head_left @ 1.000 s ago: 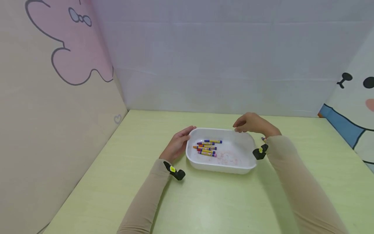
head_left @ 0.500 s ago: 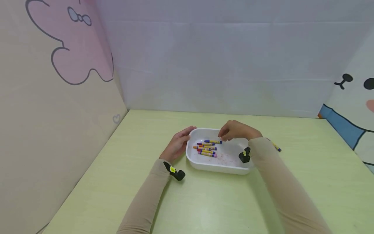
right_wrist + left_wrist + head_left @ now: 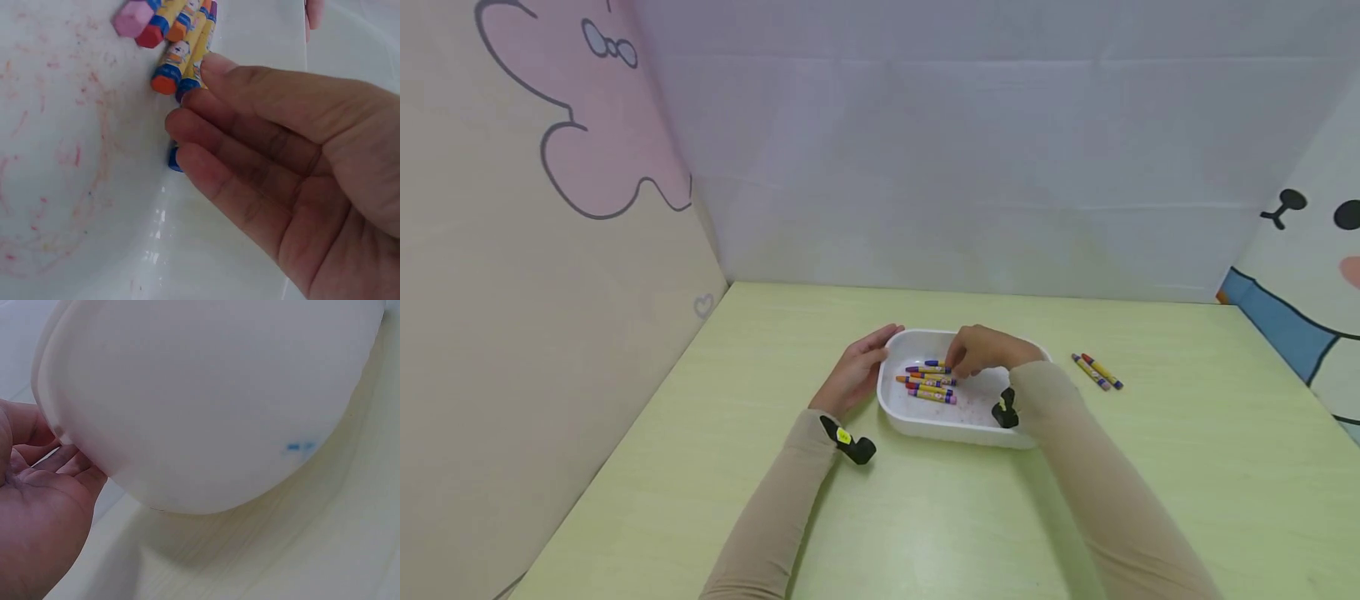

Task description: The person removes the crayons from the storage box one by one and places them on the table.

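A white plastic tray stands on the table, with several yellow-wrapped crayons side by side in its left half. My left hand grips the tray's left end; in the left wrist view its thumb and fingers are at the rim, beside the tray wall. Inside the tray, my right hand hovers at the right ends of the crayons. From the right wrist, the thumb and bent fingers stand apart beside an orange crayon and a purple one, with none plainly pinched. The fingers partly hide a blue-ended crayon.
Two more crayons, one purple-tipped and one red-tipped, lie on the table right of the tray. Reddish crayon marks streak the tray floor. A pale wall rises behind the table, with printed panels at both sides.
My right hand has moved left and down from above the tray's back rim to the crayons, uncovering two crayons on the table at right. My left hand keeps its grip on the tray.
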A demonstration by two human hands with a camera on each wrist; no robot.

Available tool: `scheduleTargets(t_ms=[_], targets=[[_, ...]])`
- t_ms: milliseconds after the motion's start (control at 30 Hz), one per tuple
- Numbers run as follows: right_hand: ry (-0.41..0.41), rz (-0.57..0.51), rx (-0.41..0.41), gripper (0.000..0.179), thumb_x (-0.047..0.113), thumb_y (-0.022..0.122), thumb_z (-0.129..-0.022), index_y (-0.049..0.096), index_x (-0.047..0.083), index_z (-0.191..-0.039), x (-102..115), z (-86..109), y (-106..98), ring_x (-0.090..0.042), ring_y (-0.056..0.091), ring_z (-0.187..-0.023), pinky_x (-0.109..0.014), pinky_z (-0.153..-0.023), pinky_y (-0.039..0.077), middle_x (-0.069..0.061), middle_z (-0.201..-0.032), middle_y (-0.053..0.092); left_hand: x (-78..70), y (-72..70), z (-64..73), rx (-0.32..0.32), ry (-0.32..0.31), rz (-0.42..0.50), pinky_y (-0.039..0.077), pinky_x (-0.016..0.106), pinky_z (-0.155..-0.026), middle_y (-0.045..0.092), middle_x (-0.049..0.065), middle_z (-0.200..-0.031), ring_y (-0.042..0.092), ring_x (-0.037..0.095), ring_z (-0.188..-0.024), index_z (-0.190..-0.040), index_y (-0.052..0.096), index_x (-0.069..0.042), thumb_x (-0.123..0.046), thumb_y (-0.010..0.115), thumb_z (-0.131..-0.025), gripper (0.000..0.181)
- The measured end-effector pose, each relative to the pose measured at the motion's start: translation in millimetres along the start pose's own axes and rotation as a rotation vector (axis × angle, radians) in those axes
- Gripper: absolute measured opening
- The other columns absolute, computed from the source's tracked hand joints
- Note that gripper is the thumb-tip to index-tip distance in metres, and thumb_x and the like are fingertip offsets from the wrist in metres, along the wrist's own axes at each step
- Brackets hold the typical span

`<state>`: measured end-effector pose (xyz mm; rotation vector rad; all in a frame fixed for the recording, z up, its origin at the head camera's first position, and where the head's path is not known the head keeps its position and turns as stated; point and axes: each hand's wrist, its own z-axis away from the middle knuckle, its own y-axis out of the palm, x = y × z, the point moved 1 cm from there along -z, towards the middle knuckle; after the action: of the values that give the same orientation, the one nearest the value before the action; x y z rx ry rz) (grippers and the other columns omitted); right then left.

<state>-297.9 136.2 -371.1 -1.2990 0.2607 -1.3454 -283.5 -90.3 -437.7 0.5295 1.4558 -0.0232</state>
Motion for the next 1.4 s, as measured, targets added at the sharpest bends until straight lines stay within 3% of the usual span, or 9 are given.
scheduleTargets(t_ms=[200,767,1067,1400], targets=[[0.006,-0.015,0.011,0.015,0.007,0.07,-0.084,0.072,0.003,-0.099,5,-2.2,7,-0.013,0.06,-0.078,-0.023,-0.071,0.053,-0.007,-0.096,0.07,2.5,0.0,-0.3,-0.008,0.03,-0.013,0.023,0.037,-0.12,0.034,0.013,-0.154,0.029,0.025,-0.144,-0.147,0.033,0.0,0.004,0.034,-0.098,0.05],[0.0,0.069,-0.008,0.006,0.007,0.071,-0.083,0.07,0.004,-0.088,8,-6.9,14,-0.01,0.055,-0.072,-0.019,-0.063,0.047,-0.003,-0.084,0.066,1.5,0.3,-0.7,-0.003,0.003,-0.013,0.024,0.037,-0.12,0.035,0.01,-0.154,0.029,0.024,-0.144,-0.148,0.033,-0.002,0.003,0.034,-0.098,0.05],[0.039,0.087,-0.001,0.007,0.008,0.069,-0.085,0.071,0.007,-0.091,11,-0.6,7,-0.013,0.056,-0.076,-0.022,-0.068,0.05,-0.004,-0.088,0.066,1.7,-0.3,-3.0,0.014,0.004,-0.011,0.025,0.038,-0.119,0.033,0.011,-0.155,0.028,0.026,-0.145,-0.148,0.032,-0.001,0.004,0.034,-0.098,0.051],[0.024,0.139,-0.031,0.011,0.01,0.068,-0.086,0.072,0.007,-0.096,11,16.3,-12,-0.016,0.06,-0.081,-0.028,-0.073,0.055,-0.006,-0.095,0.067,2.9,0.6,-4.2,0.001,0.004,-0.004,0.024,0.038,-0.12,0.034,0.011,-0.155,0.028,0.025,-0.145,-0.148,0.032,-0.001,0.003,0.034,-0.098,0.05]])
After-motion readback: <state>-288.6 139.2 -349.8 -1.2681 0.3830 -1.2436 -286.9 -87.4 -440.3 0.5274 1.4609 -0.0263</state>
